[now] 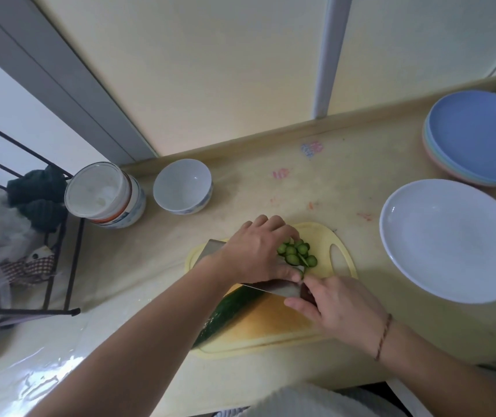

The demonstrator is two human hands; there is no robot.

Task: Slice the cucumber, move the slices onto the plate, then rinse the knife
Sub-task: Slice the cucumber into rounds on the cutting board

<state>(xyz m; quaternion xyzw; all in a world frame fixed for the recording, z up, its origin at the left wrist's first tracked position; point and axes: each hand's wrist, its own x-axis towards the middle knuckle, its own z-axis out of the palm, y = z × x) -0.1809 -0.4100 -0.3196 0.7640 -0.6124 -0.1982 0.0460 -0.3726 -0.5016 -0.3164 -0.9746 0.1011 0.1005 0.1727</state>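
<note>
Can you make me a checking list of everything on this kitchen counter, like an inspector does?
Surface: beige counter with small coloured marks.
Job's things: cucumber uncut part lies on the yellow cutting board; slices piled on the board; knife on the board; white plate bare.
Clutter: white bowl, jar, stack of coloured plates.
Hands: left hand over the slices; right hand grips the knife handle.
Cables: nothing seen.
Surroundings: black wire rack with cloths, pale wall panels.
</note>
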